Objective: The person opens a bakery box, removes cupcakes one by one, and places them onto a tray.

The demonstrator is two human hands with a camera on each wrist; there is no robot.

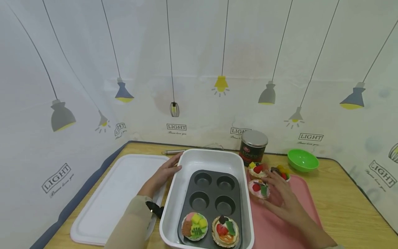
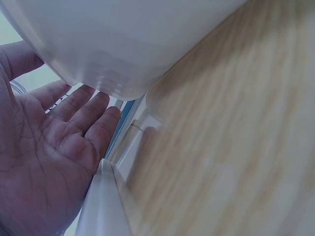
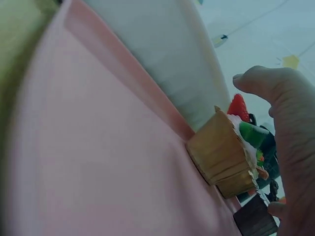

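Cakes between two hands, some in a tin and some on a pink tray

A person sits or stands at a wood table, both arms reaching forward. A white tub (image 1: 199, 162) lies lengthwise in the middle, within easy reach of either hand. In it is a dark tin (image 1: 212, 193) with six cups. The left front cake (image 1: 194, 226) and right front cake (image 1: 225, 231) sit in the nearest cups, which seem to hold them upright and apart.

The left hand (image 1: 161, 174) lies along the tub's left side, the thumb at the rim and the fingers extended against the outer wall, not wrapped around it; the touch is probably there to steady the tub.

The right hand (image 1: 284, 199) is over the pink tray (image 1: 270, 230), just right of the tub. Its thumb and fingers are spread apart beside the near cake (image 1: 256, 193); the right wrist view shows a gap between thumb and cake. The spread looks wide enough to span it. Two more cakes, the far cake (image 1: 257, 168) and the dark-topped cake (image 1: 281, 170), are grouped close by, likely for convenience.

A white board (image 1: 115, 197) lies to the left; a can (image 1: 253, 148) and green bowl (image 1: 303, 160) stand behind.
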